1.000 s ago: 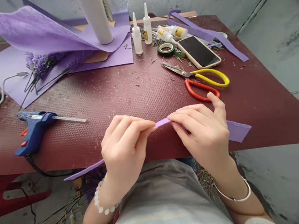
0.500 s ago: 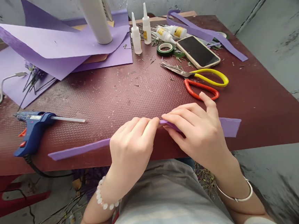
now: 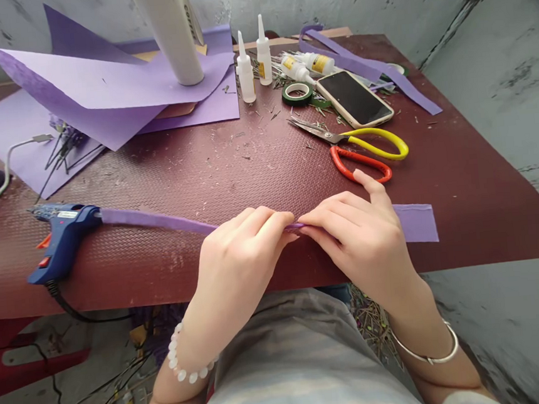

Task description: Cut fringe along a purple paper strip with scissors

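Left to right, grip state: the purple strip (image 3: 158,220) runs across the near part of the tabletop (image 3: 248,178) from beside the glue gun (image 3: 67,235). Left hand (image 3: 241,258): grip closed, fingertips pinching the strip. Right hand (image 3: 360,238): grip likewise closed on it just beside, a short narrow length showing between the 2. A wider, flat end shows past the right hand.

Risks (judged), left to right:
- Strip's left end overlaps the gun's rear in view; contact unconfirmed. If touching, a tug could snag it or shift the gun.
- Between the hands, misaligned pinches could give a crooked crease or twist; pulling too hard might tear the strip.
- The right hand's raised finger overlaps the scissors (image 3: 328,136) at the red loop; a careless sweep might shove them.

Materials, left to right:
- Gun: smooth blue plastic body, orange trigger.
- Strip: matt, pliable, paper- or foam-like (cannot tell which); slender at left, square-cornered at right.
- Tabletop: dark red, dimpled covering, flecked with pale scraps.
- Scissors: pointed metal blades; 2 smooth loops, red near, yellow far.
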`<state>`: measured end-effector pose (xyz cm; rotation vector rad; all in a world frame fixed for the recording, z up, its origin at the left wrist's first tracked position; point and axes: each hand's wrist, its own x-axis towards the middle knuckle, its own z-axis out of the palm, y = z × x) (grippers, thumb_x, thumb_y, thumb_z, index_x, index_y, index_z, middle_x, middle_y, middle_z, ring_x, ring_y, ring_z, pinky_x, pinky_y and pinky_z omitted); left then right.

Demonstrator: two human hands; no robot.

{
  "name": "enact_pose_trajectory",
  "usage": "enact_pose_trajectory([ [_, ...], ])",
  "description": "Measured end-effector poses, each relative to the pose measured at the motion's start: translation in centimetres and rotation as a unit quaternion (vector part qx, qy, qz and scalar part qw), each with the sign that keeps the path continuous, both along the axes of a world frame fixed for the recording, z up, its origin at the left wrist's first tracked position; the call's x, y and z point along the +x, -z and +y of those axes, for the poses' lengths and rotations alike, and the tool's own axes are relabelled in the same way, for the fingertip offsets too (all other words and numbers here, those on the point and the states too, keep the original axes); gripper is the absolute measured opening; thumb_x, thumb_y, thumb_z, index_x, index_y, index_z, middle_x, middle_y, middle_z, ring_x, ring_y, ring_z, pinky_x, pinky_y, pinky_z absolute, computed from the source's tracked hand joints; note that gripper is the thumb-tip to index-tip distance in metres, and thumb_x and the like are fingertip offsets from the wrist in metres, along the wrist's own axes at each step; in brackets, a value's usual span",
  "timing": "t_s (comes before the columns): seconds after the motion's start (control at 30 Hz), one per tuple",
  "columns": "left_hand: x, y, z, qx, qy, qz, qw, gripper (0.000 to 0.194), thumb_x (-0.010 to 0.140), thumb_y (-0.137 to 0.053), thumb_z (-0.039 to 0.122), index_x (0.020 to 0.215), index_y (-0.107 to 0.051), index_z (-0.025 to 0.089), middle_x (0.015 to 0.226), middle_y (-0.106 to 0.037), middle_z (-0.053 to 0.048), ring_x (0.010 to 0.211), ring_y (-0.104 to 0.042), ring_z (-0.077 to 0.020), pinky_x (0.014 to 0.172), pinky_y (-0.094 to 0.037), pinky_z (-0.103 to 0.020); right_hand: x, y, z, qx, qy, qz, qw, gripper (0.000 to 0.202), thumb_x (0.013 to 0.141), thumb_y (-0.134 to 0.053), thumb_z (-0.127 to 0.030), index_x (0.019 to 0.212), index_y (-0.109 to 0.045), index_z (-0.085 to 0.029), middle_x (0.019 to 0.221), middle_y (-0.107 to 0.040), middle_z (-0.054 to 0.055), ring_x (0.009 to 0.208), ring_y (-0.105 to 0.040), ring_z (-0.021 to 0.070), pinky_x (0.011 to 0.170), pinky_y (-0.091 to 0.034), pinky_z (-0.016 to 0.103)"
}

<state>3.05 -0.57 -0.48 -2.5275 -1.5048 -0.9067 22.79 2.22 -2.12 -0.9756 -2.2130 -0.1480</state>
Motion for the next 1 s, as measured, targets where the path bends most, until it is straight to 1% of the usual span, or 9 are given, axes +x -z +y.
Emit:
enact_pose_trajectory([
  [0.1,-0.1,0.2,0.2,-0.003,0.011,-0.009,1.0,0.018,0.105,-0.064,0.021,0.09,-0.073,0.018,0.078,-0.073,0.0,0.07,-0.065,-0.0159,0.066,-0.047,-0.03,-0.1,0.0,0.0,-0.01,-0.009,0.008,1.0,0.017,0.104,-0.066,-0.013,0.09,-0.072,-0.021,0.08,-0.08,-0.002,0.075,-0.072,0.0163,0.12,-0.041,0.052],
  [0.3,0.1,0.4,0.3,0.008,0.021,-0.004,1.0,0.021,0.106,-0.058,0.014,0.09,-0.072,0.014,0.077,-0.07,-0.001,0.069,-0.063,-0.0164,0.066,-0.047,-0.031,0.0,0.2,0.2,0.029,-0.003,-0.02,0.999,0.025,0.104,-0.059,-0.006,0.088,-0.073,-0.02,0.076,-0.079,-0.003,0.071,-0.071,0.0148,0.122,-0.039,0.052],
  [0.4,0.1,0.3,0.2,0.01,0.012,0.014,1.0,0.022,0.105,-0.058,0.011,0.09,-0.072,0.014,0.076,-0.069,-0.001,0.067,-0.062,-0.0163,0.063,-0.045,-0.031,0.1,0.3,0.2,0.042,-0.024,-0.031,0.998,0.027,0.106,-0.055,-0.004,0.092,-0.074,-0.017,0.076,-0.079,-0.002,0.07,-0.07,0.0147,0.126,-0.034,0.052],
  [0.47,0.0,0.4,0.1,0.009,0.004,0.027,1.0,0.02,0.104,-0.059,0.01,0.09,-0.072,0.015,0.077,-0.07,-0.001,0.067,-0.061,-0.0164,0.063,-0.045,-0.031,0.3,0.2,0.2,0.032,-0.039,-0.041,0.998,0.027,0.108,-0.053,-0.007,0.096,-0.075,-0.017,0.076,-0.078,-0.002,0.07,-0.069,0.015,0.128,-0.033,0.054],
  [0.6,-0.5,0.5,0.1,0.017,0.003,0.046,0.999,0.021,0.105,-0.058,0.011,0.09,-0.071,0.017,0.079,-0.072,-0.001,0.069,-0.061,-0.0173,0.065,-0.047,-0.031,0.8,0.0,0.4,-0.002,-0.025,-0.077,0.997,0.014,0.107,-0.062,-0.022,0.107,-0.075,-0.018,0.085,-0.079,0.001,0.079,-0.07,0.0197,0.125,-0.036,0.057],
  [0.67,-0.7,0.6,0.2,0.015,0.004,0.05,0.999,0.022,0.106,-0.056,0.012,0.089,-0.07,0.017,0.078,-0.071,-0.002,0.07,-0.062,-0.0174,0.066,-0.047,-0.031,0.9,0.0,0.5,-0.009,-0.017,-0.086,0.996,0.013,0.107,-0.063,-0.022,0.1,-0.074,-0.019,0.085,-0.078,0.002,0.08,-0.069,0.0203,0.125,-0.036,0.056],
  [0.73,-0.8,0.6,0.2,0.008,0.004,0.045,0.999,0.02,0.107,-0.056,0.015,0.092,-0.07,0.017,0.08,-0.072,-0.002,0.071,-0.063,-0.0178,0.067,-0.049,-0.031,0.7,0.2,0.6,-0.009,-0.011,-0.08,0.997,0.022,0.108,-0.06,-0.02,0.089,-0.072,-0.021,0.083,-0.077,0.0,0.078,-0.068,0.0186,0.125,-0.035,0.054],
  [0.87,-0.6,0.6,0.1,0.004,0.025,0.017,1.0,0.011,0.105,-0.064,0.02,0.11,-0.072,0.014,0.094,-0.077,-0.004,0.081,-0.068,-0.0187,0.072,-0.051,-0.031,-0.1,0.5,0.4,0.0,-0.01,-0.054,0.999,0.026,0.108,-0.059,-0.016,0.086,-0.071,-0.02,0.08,-0.075,-0.001,0.075,-0.066,0.0167,0.124,-0.038,0.053],
  [1.0,-0.3,0.6,0.0,0.007,0.036,-0.005,0.999,0.015,0.105,-0.061,0.011,0.097,-0.074,0.016,0.086,-0.074,-0.002,0.075,-0.063,-0.0161,0.067,-0.049,-0.03,-0.3,0.3,0.2,-0.006,-0.017,-0.029,0.999,0.021,0.107,-0.062,-0.017,0.087,-0.072,-0.018,0.08,-0.075,0.0,0.076,-0.066,0.0173,0.123,-0.038,0.055],
])
